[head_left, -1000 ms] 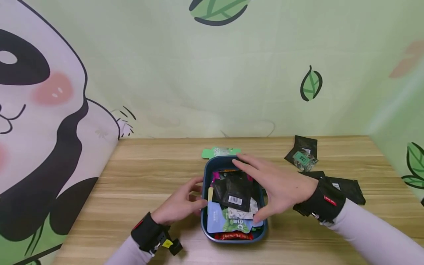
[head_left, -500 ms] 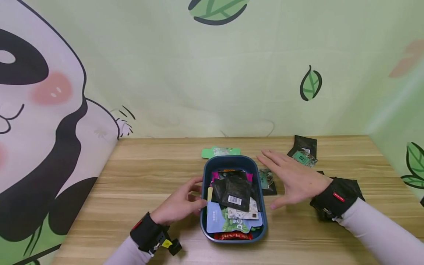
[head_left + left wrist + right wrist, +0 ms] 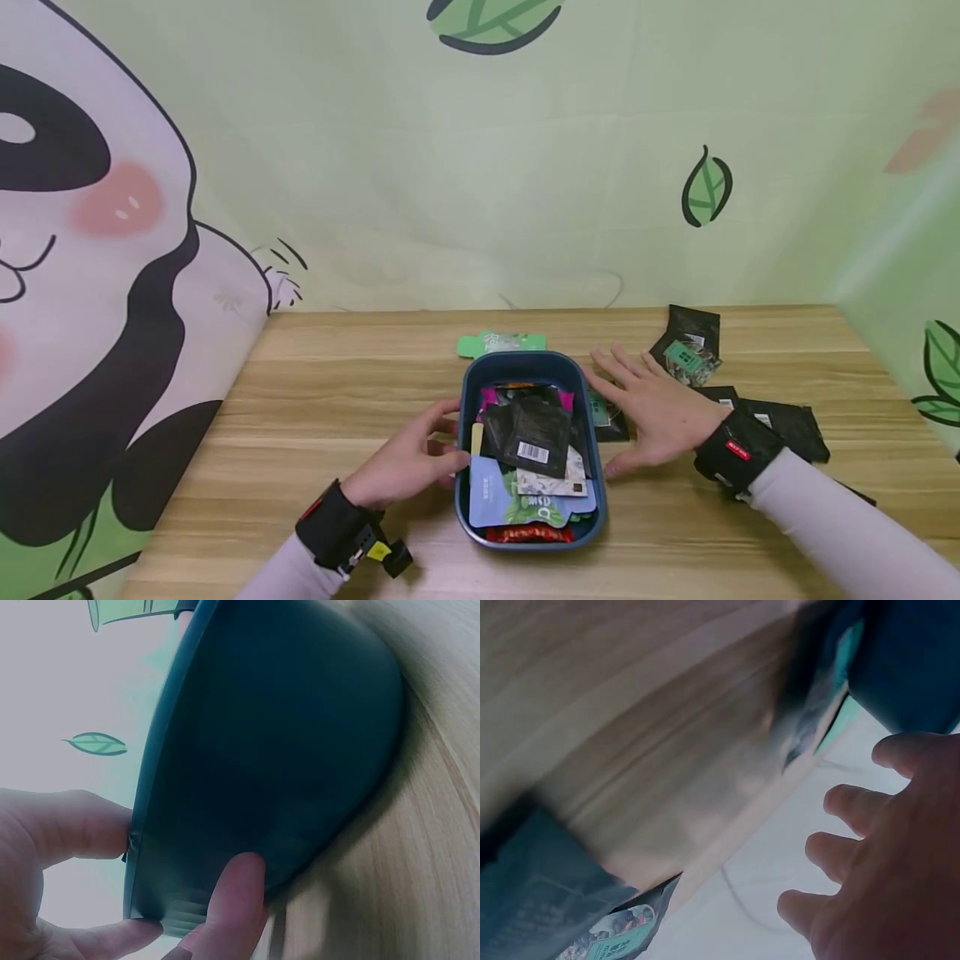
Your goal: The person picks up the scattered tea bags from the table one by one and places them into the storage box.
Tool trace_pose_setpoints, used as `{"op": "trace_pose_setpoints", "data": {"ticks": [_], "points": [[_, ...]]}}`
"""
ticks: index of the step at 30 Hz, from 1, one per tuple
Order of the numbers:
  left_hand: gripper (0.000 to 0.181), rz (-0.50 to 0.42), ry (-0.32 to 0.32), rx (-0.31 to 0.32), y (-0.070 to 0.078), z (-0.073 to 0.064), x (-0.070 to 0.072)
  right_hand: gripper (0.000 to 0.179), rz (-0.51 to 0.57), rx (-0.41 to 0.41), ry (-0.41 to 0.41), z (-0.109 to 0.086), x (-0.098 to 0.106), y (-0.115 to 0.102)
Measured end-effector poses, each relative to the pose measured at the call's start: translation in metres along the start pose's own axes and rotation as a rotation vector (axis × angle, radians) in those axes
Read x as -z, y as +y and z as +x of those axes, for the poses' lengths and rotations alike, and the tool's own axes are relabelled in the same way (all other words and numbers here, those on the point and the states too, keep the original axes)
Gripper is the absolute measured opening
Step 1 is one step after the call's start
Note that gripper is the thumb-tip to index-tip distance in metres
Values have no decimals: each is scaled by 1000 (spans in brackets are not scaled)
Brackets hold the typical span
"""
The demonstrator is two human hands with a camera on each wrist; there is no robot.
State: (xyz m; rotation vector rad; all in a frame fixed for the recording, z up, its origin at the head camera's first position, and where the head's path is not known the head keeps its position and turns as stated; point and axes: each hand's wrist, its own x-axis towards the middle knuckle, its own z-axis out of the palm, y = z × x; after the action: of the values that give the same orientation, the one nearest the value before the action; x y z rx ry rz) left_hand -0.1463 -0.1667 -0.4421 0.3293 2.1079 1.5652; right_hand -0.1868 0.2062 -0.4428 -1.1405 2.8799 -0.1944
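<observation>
A dark blue rectangular bin (image 3: 467,375) stands on the wooden table, filled with packets. On top lies a black sachet (image 3: 542,425) with a white barcode label, above a light blue packet (image 3: 487,492) and a red wrapper (image 3: 528,534) at the near end. My left hand (image 3: 408,458) rests its fingertips against the bin's left side; the left wrist view shows digits at the rim and wall. My right hand (image 3: 660,408) is spread beside the bin's right wall, holding nothing. Partly under its fingers, a black sachet with a green label (image 3: 611,423) lies against the bin.
Behind the bin lies a flat green packet (image 3: 498,343). Farther right are black sachets (image 3: 693,323), one with a green label (image 3: 684,357). Another black sachet (image 3: 791,429) lies beyond my right wrist. A printed backdrop (image 3: 525,183) rises at the table's rear edge.
My right hand has moved from over the bin's right part out to the right, then slightly back toward the bin's side. My left hand and the bin have stayed in place.
</observation>
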Motion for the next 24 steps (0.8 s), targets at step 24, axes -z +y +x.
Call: {"op": "trace_pose_setpoints", "data": {"ticks": [24], "points": [[74,-8,-6,6,1,-1,-1,88,148,-9,-5,17,-19,0]]}}
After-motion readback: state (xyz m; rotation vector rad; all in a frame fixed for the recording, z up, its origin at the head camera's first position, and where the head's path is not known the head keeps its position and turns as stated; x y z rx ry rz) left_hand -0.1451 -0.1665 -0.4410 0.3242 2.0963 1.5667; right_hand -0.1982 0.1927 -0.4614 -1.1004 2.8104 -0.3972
